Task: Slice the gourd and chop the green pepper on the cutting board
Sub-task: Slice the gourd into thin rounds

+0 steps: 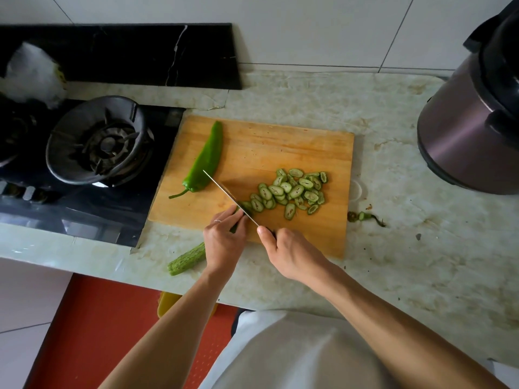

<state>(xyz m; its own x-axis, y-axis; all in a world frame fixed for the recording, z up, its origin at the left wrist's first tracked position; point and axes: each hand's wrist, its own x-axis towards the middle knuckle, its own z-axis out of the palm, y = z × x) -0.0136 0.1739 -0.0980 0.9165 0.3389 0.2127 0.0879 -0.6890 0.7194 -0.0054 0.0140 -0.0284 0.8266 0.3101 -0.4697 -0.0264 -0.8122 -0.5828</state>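
Wooden cutting board (295, 141): right hand (292, 252) grips knife (224, 192), left hand (223, 240) apparently steadies gourd (187, 259).

The cutting board (280, 141) is laid on the bench (393, 248), just right of the stove (98, 141). On its left side the pepper (205, 161) is placed; the slices (292, 190) are heaped toward its right. The gourd (186, 258) is held across the board's near edge.
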